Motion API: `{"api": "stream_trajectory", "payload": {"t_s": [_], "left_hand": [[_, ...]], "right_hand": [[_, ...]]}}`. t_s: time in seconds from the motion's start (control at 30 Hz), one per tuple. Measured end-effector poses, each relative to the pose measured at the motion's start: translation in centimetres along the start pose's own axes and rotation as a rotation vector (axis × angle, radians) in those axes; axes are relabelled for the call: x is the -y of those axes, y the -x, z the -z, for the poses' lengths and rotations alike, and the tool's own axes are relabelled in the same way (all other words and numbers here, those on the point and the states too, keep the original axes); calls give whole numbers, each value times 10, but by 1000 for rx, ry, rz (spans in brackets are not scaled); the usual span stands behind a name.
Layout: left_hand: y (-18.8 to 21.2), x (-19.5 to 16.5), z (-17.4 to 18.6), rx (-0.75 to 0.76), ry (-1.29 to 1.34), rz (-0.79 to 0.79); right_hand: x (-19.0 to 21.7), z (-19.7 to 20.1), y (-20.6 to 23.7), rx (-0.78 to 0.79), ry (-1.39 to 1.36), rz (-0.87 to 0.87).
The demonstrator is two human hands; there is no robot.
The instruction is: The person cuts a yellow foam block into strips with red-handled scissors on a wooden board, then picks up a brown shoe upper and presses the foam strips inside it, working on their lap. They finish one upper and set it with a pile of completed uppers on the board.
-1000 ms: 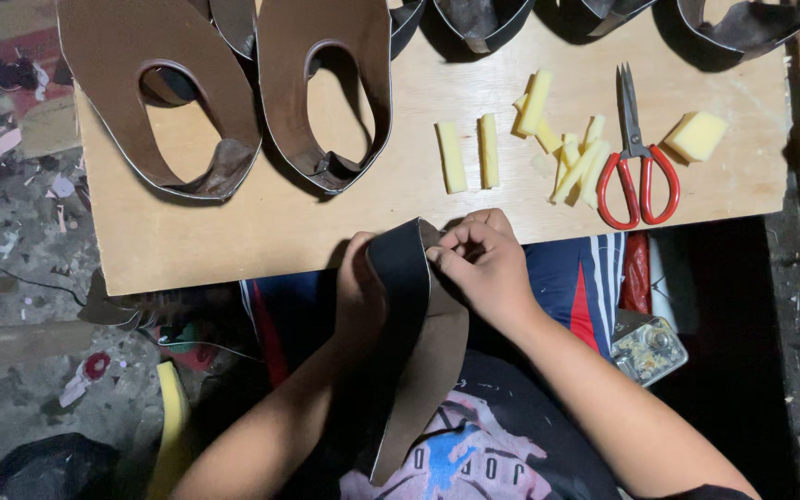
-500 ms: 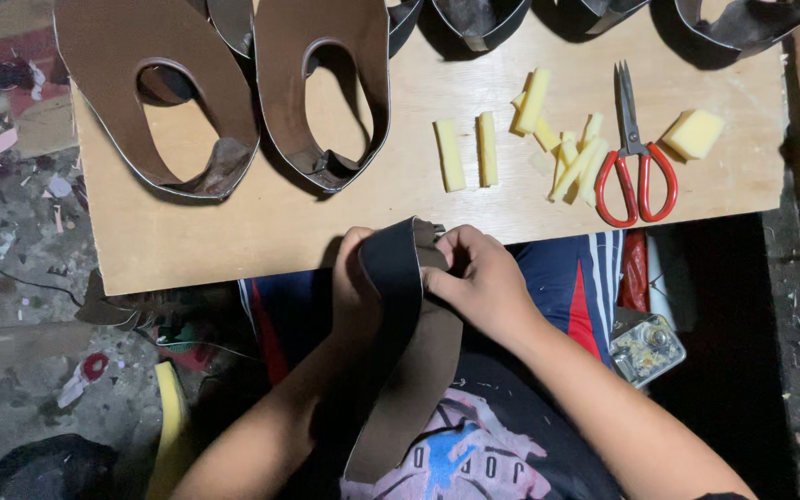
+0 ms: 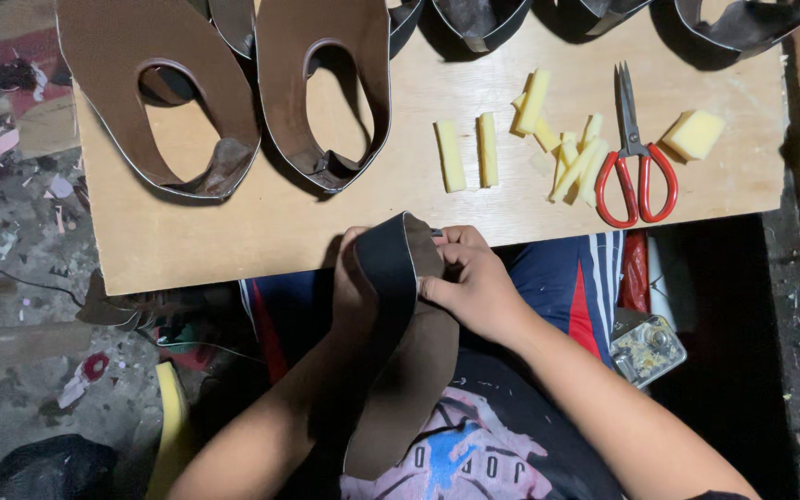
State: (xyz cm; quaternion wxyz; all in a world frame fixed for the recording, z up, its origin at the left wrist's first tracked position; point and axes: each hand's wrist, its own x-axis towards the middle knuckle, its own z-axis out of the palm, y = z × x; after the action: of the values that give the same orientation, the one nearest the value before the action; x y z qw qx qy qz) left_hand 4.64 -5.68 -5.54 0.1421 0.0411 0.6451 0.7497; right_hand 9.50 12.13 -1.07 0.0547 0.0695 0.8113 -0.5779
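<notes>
Head view shows little change from half a second ago: both hands stay at the near edge of the wooden board (image 3: 233, 250), and the right thumb now presses more on the fold. The left hand (image 3: 354, 287) is closed behind the brown leather shoe upper (image 3: 400, 370), the right hand (image 3: 474, 287) pinches its folded top edge. Yellow foam strips (image 3: 474, 148), red-handled scissors (image 3: 636, 167) and two finished uppers (image 3: 326, 93) lie on the board.
</notes>
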Motion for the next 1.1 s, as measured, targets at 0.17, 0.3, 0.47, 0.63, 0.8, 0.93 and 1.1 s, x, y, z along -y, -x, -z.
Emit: {"api": "stream_trajectory", "payload": {"t_s": [0.17,0.3,0.47,0.63,0.8,0.93,1.1], "left_hand": [[-1,1,0,11,32,24],[1,-1,-3,-1,-115,-84],[1,3,-2,6,77,60],[0,18,5,55,1,-9],[-7,29,12,150,-127,-101],[-5,29,11,115,-91,-71],[-4,23,9,102,-86,-59]], "right_hand": [[2,1,-2,176,-216,-47],[0,-5,4,-44,41,55],[-7,0,-2,136,-151,-10],[-7,-3,2,111,-171,82],[0,-6,8,-168,135,139],[4,-7,8,-228,167,1],[6,-12,7,-282,171,-80]]}}
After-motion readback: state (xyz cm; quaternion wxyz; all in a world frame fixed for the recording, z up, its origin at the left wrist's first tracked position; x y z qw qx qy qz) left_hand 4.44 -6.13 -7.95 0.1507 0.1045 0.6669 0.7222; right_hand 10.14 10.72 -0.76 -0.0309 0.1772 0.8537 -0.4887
